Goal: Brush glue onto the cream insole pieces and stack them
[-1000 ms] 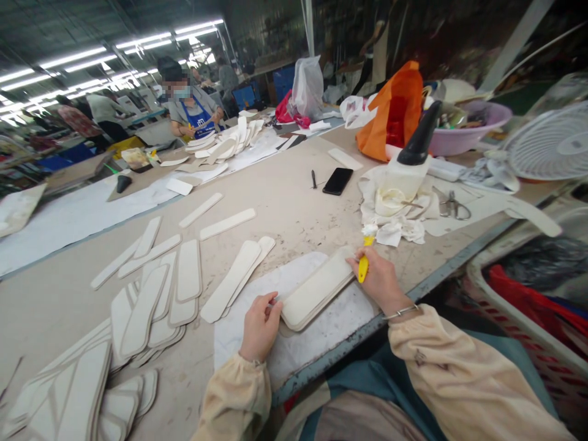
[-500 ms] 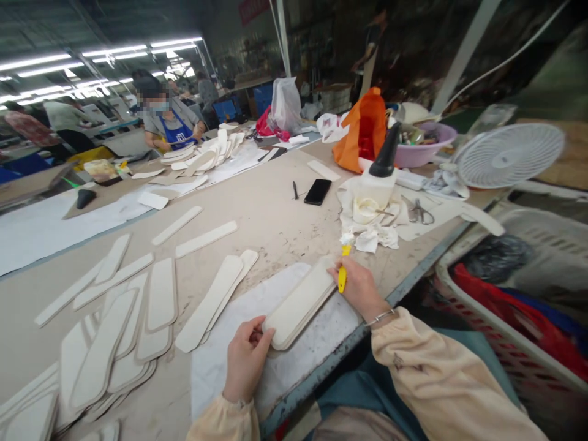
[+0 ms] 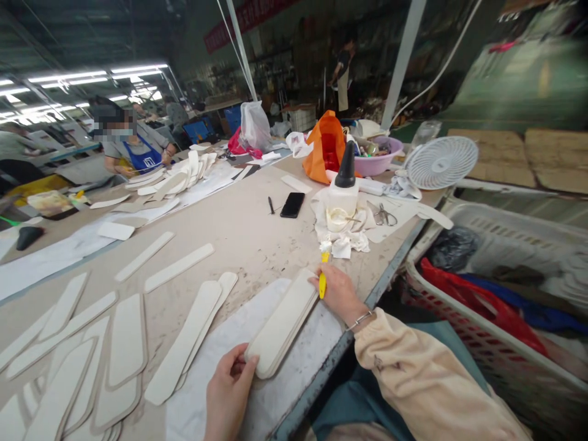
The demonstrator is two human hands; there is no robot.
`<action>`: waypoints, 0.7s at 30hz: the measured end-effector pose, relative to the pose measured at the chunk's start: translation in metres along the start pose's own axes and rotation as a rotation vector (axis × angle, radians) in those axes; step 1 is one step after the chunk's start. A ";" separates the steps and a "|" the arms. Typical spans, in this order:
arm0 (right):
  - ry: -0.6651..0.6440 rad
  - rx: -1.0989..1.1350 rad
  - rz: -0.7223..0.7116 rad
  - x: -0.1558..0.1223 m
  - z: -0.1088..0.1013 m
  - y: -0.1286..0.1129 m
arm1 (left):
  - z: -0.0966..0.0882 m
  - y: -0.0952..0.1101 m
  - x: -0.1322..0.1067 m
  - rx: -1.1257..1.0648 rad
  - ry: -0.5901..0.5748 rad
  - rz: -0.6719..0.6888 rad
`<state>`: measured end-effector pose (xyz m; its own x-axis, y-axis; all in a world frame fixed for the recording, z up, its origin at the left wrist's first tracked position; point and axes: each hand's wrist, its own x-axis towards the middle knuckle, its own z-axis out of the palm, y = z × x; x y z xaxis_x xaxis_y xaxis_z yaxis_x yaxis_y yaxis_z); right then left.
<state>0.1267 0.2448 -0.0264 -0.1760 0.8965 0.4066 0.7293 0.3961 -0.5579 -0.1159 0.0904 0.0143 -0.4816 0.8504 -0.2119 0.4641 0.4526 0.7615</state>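
Note:
A stack of long cream padded strips (image 3: 282,321) lies on a white sheet (image 3: 257,367) near the table's front edge. My left hand (image 3: 227,392) grips the near end of the stack, fingers curled on it. My right hand (image 3: 337,293) rests against the far end, fingers closed round a yellow-handled brush (image 3: 323,277) whose white tip points away from me. A white glue bottle with a black nozzle (image 3: 343,190) stands on crumpled rags just beyond the brush.
Several loose cream strips (image 3: 128,331) cover the table's left side. A black phone (image 3: 293,204), pen, scissors (image 3: 384,215), orange bag (image 3: 327,147), pink basin and white fan (image 3: 440,162) lie further back. A white basket (image 3: 500,294) stands to the right. A person in a blue apron (image 3: 133,156) works opposite.
The view has swung right and upward, so the table contents sit lower and further left. Both hands keep their hold on the stack and the brush; the stack has barely moved.

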 end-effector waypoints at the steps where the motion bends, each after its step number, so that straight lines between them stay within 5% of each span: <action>1: 0.002 0.024 0.002 0.001 0.001 0.001 | 0.000 0.000 0.000 -0.001 0.003 0.000; 7: 0.008 0.105 -0.059 0.004 -0.003 0.004 | 0.000 -0.001 -0.002 -0.108 -0.006 -0.039; 12: 0.028 0.244 -0.107 0.003 -0.015 -0.002 | -0.003 0.002 0.003 -0.368 0.139 0.034; 21: -0.001 0.591 0.062 0.001 -0.030 -0.007 | -0.020 0.080 0.024 -0.918 0.068 0.041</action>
<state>0.1410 0.2369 -0.0001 -0.1460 0.9215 0.3600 0.2463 0.3863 -0.8889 -0.1045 0.1418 0.0825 -0.5338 0.8305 -0.1594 -0.2764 0.0068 0.9610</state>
